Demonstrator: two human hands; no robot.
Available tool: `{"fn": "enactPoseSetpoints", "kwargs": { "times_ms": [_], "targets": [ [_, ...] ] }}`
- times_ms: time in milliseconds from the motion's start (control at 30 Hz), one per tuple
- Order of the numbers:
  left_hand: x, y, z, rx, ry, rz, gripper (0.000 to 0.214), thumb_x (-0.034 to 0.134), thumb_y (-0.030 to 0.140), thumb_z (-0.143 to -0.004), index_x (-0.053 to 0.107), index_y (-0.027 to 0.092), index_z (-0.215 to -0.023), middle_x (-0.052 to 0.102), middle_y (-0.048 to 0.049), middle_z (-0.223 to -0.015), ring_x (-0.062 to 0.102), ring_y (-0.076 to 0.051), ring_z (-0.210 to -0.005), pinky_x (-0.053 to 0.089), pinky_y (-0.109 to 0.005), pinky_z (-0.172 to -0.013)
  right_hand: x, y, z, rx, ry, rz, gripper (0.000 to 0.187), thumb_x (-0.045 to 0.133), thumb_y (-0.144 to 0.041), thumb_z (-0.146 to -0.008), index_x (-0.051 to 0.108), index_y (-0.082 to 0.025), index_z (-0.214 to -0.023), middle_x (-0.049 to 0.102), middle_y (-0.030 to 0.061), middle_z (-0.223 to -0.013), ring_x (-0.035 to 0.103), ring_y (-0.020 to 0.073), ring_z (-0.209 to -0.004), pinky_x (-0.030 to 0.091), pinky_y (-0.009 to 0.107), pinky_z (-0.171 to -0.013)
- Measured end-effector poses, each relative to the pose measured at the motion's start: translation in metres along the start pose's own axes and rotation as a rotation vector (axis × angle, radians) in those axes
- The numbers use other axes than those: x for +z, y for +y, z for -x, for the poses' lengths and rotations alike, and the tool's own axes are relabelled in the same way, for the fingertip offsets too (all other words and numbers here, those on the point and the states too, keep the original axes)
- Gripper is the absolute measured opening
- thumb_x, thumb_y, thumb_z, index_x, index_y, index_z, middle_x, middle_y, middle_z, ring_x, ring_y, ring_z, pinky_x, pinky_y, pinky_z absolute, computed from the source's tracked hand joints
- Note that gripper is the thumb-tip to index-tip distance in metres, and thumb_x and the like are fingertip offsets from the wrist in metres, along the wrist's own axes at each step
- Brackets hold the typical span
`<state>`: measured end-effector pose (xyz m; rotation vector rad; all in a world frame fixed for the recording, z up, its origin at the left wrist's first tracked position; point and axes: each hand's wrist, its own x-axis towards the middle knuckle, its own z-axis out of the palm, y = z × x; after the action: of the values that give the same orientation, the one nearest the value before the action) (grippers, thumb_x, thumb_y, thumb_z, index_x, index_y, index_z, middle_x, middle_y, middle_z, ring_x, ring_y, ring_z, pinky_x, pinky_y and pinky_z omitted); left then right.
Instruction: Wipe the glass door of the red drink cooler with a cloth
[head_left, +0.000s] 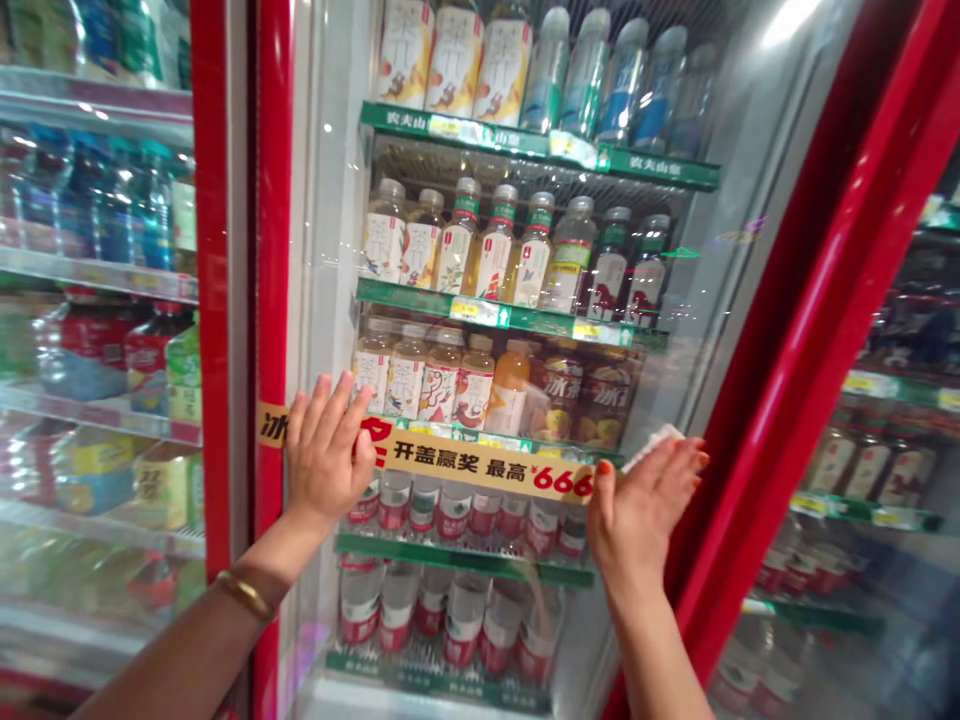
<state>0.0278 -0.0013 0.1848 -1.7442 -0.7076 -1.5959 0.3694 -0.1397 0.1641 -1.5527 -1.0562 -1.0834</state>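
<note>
My left hand point(328, 452) lies flat, fingers spread, over the left end of a yellow promotional strip point(465, 462) with black and red Chinese characters on a glass door point(697, 300). A gold bangle point(246, 596) circles the left wrist. Over the strip's right end is my right hand point(637, 510), its red-nailed fingers stretched out and thumb on the strip. Part of a white tissue or cloth point(660, 437) shows from beneath those fingers, pressed toward the door; the rest is hidden by the hand.
Behind the glass, bottled drinks point(495, 245) line several shelves with green edges point(525, 140) and price tags. Red door frames point(272, 250) stand at both sides. Another drinks cooler point(112, 250) is at the left, and more bottles point(832, 450) show at the right.
</note>
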Motion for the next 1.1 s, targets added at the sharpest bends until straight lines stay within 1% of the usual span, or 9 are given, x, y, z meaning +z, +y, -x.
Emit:
{"fn": "enactPoseSetpoints", "kwargs": {
  "times_ms": [100,200,267,400,500,700,933,1000,1100],
  "targets": [
    [-0.001,-0.001,0.000,0.002,0.000,0.006,0.081,0.056,0.018,-0.100,0.029,0.037,-0.174,0.032,0.0000,-0.181,0.025,-0.024,-0.171,0.016,-0.052,-0.144,0.003,-0.028,0.013,0.016,-0.002,0.002,0.093,0.037,-0.055,-0.111,-0.010,-0.006,-0.174,-0.007,0.0262,-0.184,-0.005,0.0439,-0.172,0.024,0.078,-0.131],
    [-0.002,-0.002,0.000,0.009,-0.011,0.012,0.079,0.055,0.018,-0.101,0.030,0.035,-0.174,0.031,-0.0010,-0.181,0.024,-0.024,-0.172,0.015,-0.052,-0.144,0.008,-0.073,0.050,-0.387,-0.084,-0.004,0.096,0.042,-0.065,-0.107,0.004,-0.011,-0.177,0.002,0.0114,-0.187,0.000,0.0311,-0.174,0.032,0.053,-0.137],
    [-0.002,-0.003,0.000,0.011,-0.010,0.013,0.079,0.055,0.018,-0.101,0.030,0.035,-0.174,0.032,-0.0015,-0.181,0.025,-0.024,-0.171,0.016,-0.052,-0.144,0.008,-0.075,0.058,-0.549,-0.097,-0.020,0.095,0.044,-0.068,-0.106,0.009,-0.016,-0.178,0.007,0.0030,-0.187,0.004,0.0236,-0.174,0.032,0.040,-0.137],
    [-0.001,0.000,-0.001,0.010,0.001,0.006,0.079,0.054,0.018,-0.101,0.030,0.036,-0.174,0.032,-0.0011,-0.181,0.026,-0.025,-0.171,0.018,-0.054,-0.143,0.004,-0.029,0.021,-0.199,-0.015,0.002,0.095,0.043,-0.056,-0.110,-0.005,-0.007,-0.175,-0.006,0.0218,-0.185,-0.007,0.0394,-0.173,0.021,0.071,-0.136],
    [-0.001,0.001,-0.001,0.015,0.010,-0.001,0.079,0.054,0.017,-0.101,0.030,0.035,-0.174,0.032,-0.0013,-0.181,0.025,-0.024,-0.171,0.018,-0.052,-0.144,0.008,-0.038,-0.003,0.073,0.029,-0.034,0.093,0.038,-0.053,-0.111,-0.015,-0.009,-0.174,-0.013,0.0251,-0.183,-0.011,0.0441,-0.172,0.017,0.082,-0.131],
    [-0.002,-0.003,-0.001,0.026,0.000,0.013,0.079,0.055,0.017,-0.101,0.030,0.033,-0.174,0.033,-0.0024,-0.181,0.024,-0.023,-0.172,0.015,-0.050,-0.144,0.019,-0.121,0.034,-0.454,-0.116,-0.079,0.102,0.048,-0.067,-0.106,0.005,-0.008,-0.177,0.006,0.0158,-0.186,-0.004,0.0329,-0.174,0.027,0.057,-0.138],
    [0.000,0.001,-0.001,0.012,0.010,0.009,0.081,0.057,0.017,-0.100,0.030,0.035,-0.174,0.032,-0.0008,-0.180,0.024,-0.023,-0.171,0.016,-0.050,-0.144,0.001,-0.039,0.013,0.040,-0.026,-0.015,0.093,0.039,-0.057,-0.112,-0.010,-0.010,-0.175,-0.010,0.0227,-0.184,-0.005,0.0442,-0.172,0.024,0.079,-0.132],
    [-0.001,0.002,-0.001,0.011,0.010,0.001,0.081,0.057,0.016,-0.100,0.030,0.034,-0.174,0.032,-0.0009,-0.180,0.024,-0.023,-0.172,0.016,-0.050,-0.144,0.005,-0.059,0.012,0.052,-0.035,-0.055,0.095,0.041,-0.057,-0.111,-0.010,-0.007,-0.175,-0.011,0.0244,-0.184,-0.008,0.0443,-0.172,0.024,0.080,-0.131],
    [-0.002,0.000,-0.001,0.016,0.000,0.001,0.080,0.056,0.017,-0.101,0.030,0.034,-0.174,0.032,-0.0013,-0.181,0.025,-0.024,-0.171,0.016,-0.051,-0.144,0.013,-0.115,0.024,-0.175,-0.089,-0.093,0.102,0.048,-0.061,-0.108,-0.003,-0.004,-0.175,-0.006,0.0230,-0.185,-0.007,0.0403,-0.173,0.028,0.070,-0.134]
  ]
}}
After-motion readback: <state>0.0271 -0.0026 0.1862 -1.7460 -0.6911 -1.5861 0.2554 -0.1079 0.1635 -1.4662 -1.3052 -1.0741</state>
